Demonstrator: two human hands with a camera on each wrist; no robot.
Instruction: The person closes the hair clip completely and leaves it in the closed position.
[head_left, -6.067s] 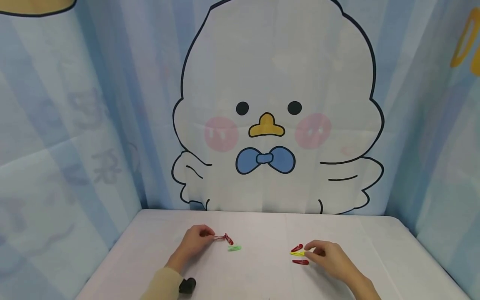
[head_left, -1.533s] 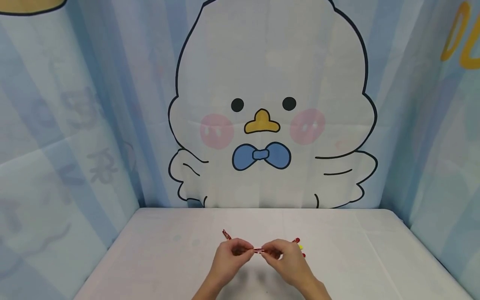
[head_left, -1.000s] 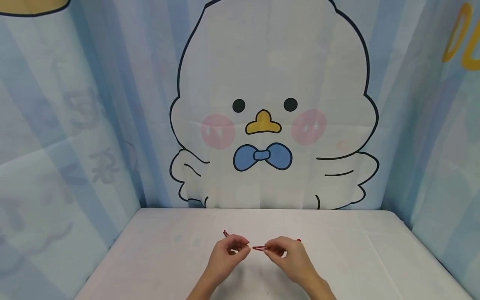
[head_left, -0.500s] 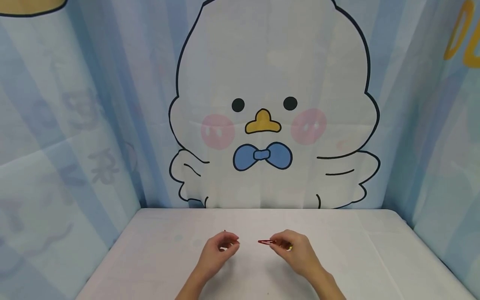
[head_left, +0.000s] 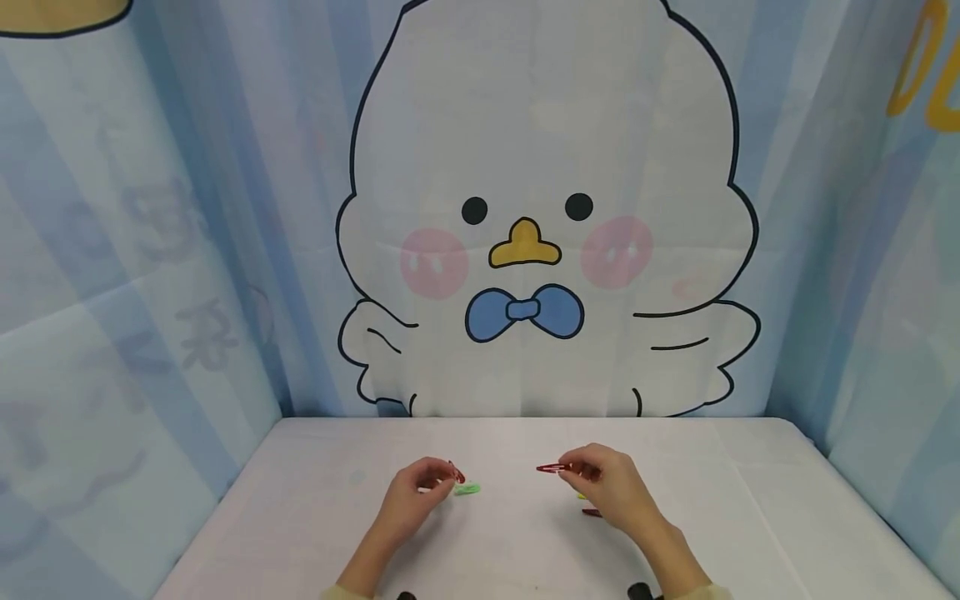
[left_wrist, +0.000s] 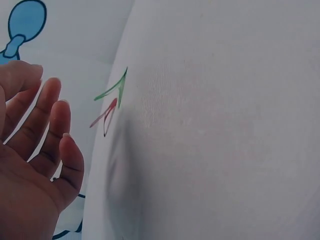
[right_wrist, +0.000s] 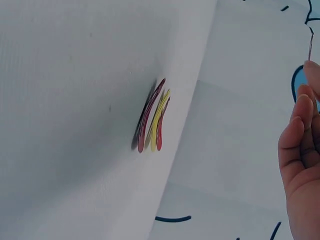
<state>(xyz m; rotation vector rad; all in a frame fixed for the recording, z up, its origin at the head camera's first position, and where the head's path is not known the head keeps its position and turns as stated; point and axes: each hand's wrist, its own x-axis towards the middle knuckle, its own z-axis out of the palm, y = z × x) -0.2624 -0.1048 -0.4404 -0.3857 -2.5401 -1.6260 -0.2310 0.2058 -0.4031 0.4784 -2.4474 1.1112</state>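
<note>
We look across a table [head_left: 517, 554] with a pale surface, backed by a striped blue-and-white curtain [head_left: 300, 167] printed with a large white cartoon bird [head_left: 540, 125] in a blue bow tie [head_left: 525, 311]. Above the middle of that surface we find a slim red hair clip [head_left: 550, 468], pinched by one end between the thumb and fingers of the right hand [head_left: 611, 483]; its free end points toward the other hand. Below this grip, we see three clips lying close together, roughly parallel: a yellow clip [right_wrist: 160, 117] between a dark red clip [right_wrist: 150, 115] and a brighter red clip [right_wrist: 160, 135].

Well apart from the held clip, we see the left hand [head_left: 412, 496] grasping nothing, its fingers loosely bent. Near its fingertips a green clip [head_left: 467, 489] and an unheld red clip [head_left: 457, 472] rest side by side on the table, each splayed into a narrow V. Along the bottom edge, we notice pale sleeves [head_left: 708, 592] and, by each wrist, a dark object [head_left: 640, 591], too cropped to identify.
</note>
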